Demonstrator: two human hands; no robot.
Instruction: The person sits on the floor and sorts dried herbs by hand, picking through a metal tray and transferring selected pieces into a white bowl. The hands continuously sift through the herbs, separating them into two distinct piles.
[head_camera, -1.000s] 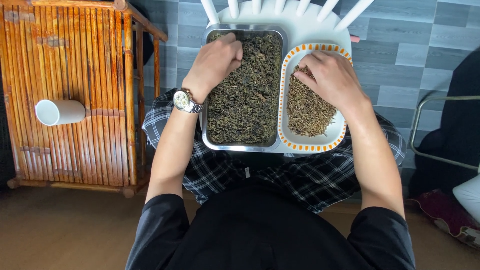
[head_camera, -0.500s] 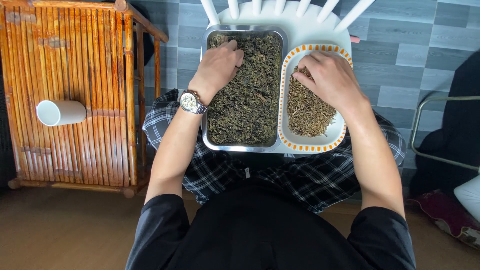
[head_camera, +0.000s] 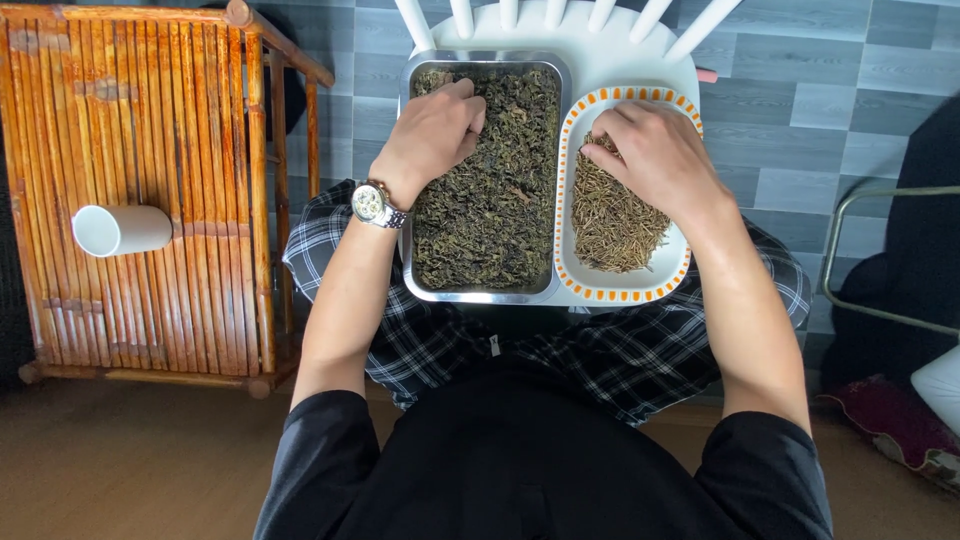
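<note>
Dried dark-green leaves (head_camera: 495, 215) fill a rectangular steel tray (head_camera: 409, 250) set on a white plastic chair (head_camera: 600, 60). Left hand (head_camera: 432, 130) lies palm down in the far left part of that tray, fingers curled and pinching into the leaves, forearm running back toward the person, wristwatch (head_camera: 372, 203) on the wrist. Right hand (head_camera: 655, 160) sits just right of the tray, over an oval white dish with orange-dotted rim (head_camera: 620, 293); fingers bent down onto the pile of thin brown stems (head_camera: 612, 225), but whether they grasp any cannot be told. Dish touches the tray's right side. 2 forearms bare, black sleeves at the elbows, plaid cloth (head_camera: 600, 350) on the lap just below the tray. Left of the tray, well apart, stands a bamboo table (head_camera: 150, 120) with 1 white cup (head_camera: 122, 229) lying on its side.
</note>
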